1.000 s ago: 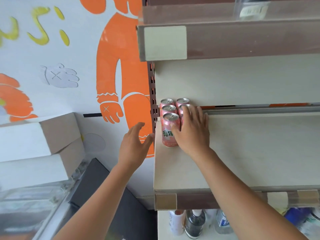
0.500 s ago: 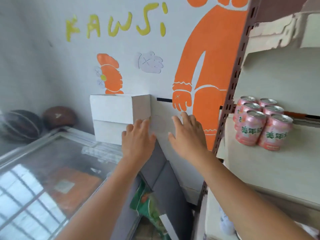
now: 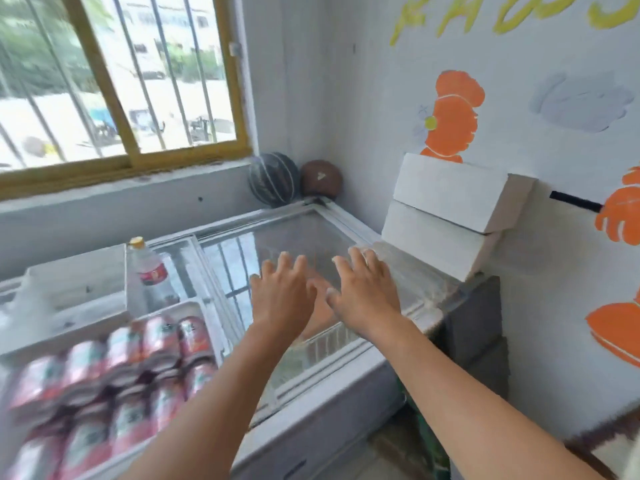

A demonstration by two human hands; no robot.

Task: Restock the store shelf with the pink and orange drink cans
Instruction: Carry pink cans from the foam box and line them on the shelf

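Note:
Several pink drink cans lie packed in rows in a white tray at the lower left, blurred by motion. My left hand and my right hand are stretched out side by side above the glass lid of a chest freezer, fingers spread, holding nothing. Both hands are to the right of the cans and apart from them. The store shelf is out of view.
A clear bottle with a red label stands behind the tray. Two stacked white boxes sit on the freezer's right end against the painted wall. Two balls rest in the corner under the barred window.
The view has swung left, away from the shelf and its pink cans, to the freezer and the tray of cans. Both empty hands moved along with it, staying open.

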